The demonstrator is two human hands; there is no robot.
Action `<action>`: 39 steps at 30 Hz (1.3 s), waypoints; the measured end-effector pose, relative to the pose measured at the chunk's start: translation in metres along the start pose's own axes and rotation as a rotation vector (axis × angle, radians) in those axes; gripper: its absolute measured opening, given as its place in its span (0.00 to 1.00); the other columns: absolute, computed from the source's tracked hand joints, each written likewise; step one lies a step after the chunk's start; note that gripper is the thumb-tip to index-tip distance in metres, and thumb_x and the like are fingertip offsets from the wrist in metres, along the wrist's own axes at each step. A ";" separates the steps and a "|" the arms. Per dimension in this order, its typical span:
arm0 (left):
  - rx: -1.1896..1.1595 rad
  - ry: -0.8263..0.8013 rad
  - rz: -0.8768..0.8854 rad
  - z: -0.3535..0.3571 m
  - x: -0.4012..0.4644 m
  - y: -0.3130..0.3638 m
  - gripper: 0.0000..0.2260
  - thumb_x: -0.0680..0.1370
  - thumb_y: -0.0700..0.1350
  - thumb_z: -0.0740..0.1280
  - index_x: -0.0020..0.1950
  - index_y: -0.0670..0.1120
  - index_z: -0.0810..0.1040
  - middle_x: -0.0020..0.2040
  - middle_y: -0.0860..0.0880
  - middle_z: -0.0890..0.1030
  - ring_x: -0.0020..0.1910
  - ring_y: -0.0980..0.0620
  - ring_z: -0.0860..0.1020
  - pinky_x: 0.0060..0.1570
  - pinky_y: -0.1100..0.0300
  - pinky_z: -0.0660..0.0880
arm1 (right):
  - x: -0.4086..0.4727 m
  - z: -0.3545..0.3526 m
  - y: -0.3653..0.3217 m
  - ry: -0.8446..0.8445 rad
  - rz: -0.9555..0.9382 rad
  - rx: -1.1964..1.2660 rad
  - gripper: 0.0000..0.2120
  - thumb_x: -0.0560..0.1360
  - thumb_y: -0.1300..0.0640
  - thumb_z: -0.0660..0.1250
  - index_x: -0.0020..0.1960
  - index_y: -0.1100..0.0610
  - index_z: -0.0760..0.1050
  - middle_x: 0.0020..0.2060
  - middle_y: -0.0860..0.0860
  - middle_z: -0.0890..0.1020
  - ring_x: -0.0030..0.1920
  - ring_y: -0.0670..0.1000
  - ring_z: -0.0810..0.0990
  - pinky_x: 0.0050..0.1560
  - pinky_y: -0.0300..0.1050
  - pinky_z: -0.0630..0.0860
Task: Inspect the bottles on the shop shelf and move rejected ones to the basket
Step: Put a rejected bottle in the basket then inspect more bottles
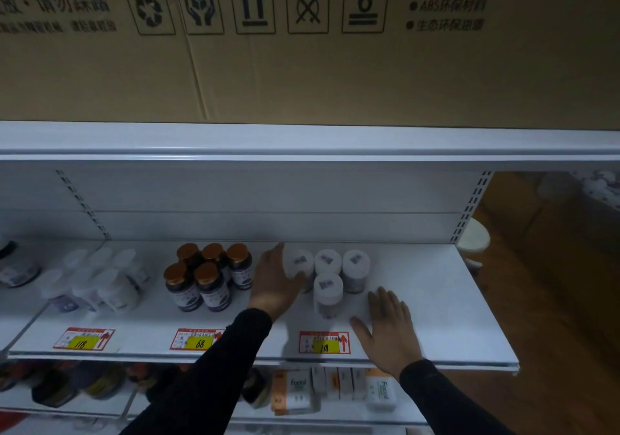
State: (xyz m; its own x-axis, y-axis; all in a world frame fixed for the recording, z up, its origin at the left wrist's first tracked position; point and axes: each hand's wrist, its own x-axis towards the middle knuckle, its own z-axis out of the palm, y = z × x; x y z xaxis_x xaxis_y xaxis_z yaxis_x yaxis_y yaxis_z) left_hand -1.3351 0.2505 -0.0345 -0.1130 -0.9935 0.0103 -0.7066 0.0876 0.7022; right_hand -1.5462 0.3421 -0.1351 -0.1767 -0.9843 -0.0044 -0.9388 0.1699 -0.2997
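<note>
On the far left of the white shelf, a group of blurred white bottles is standing behind a red and yellow price tag marked 118. Next to them, five dark bottles with copper caps are standing close together, behind a tag marked 68.

The left hand, coming out of a black sleeve, is reaching to the back row of white-capped jars. Its fingers are curling around the leftmost jar, with the thumb on the front side; I cannot tell if the jar is lifting from the shelf. Just beside it to the right, two more jars are standing in the same row, and a fourth jar is standing in front of them, close to a second tag marked 118.

The right hand is lying flat on the shelf, fingers straight and slightly spread, near the front jar but not touching it.

Above, a large cardboard box with printed symbols is sitting on the upper shelf. Below, white and orange boxes are standing on the lower shelf.
</note>
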 end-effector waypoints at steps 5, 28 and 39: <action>0.064 -0.159 -0.009 0.014 0.011 0.005 0.34 0.77 0.48 0.69 0.78 0.41 0.56 0.75 0.41 0.62 0.72 0.42 0.65 0.69 0.54 0.63 | 0.000 -0.002 -0.001 0.003 0.000 -0.009 0.53 0.69 0.26 0.27 0.77 0.58 0.61 0.77 0.58 0.61 0.78 0.59 0.57 0.77 0.55 0.53; -0.892 -0.074 -0.115 -0.042 -0.026 0.038 0.18 0.78 0.42 0.70 0.67 0.45 0.71 0.59 0.44 0.78 0.54 0.49 0.80 0.42 0.62 0.78 | -0.015 -0.085 -0.049 0.332 -0.030 0.553 0.16 0.78 0.52 0.68 0.63 0.56 0.77 0.57 0.52 0.79 0.56 0.52 0.79 0.53 0.37 0.72; -0.942 -0.205 -0.121 -0.025 -0.054 0.058 0.08 0.79 0.44 0.68 0.57 0.44 0.79 0.50 0.44 0.85 0.48 0.47 0.84 0.42 0.58 0.80 | -0.040 -0.096 -0.092 0.205 -0.136 0.741 0.34 0.68 0.43 0.76 0.70 0.46 0.66 0.60 0.43 0.70 0.58 0.41 0.74 0.55 0.31 0.74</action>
State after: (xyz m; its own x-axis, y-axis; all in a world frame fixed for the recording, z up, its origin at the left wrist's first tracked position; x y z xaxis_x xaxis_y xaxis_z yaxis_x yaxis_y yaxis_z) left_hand -1.3523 0.3078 0.0239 -0.2592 -0.9522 -0.1615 0.1173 -0.1970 0.9734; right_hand -1.4806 0.3708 -0.0160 -0.1933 -0.9531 0.2330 -0.5261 -0.0998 -0.8446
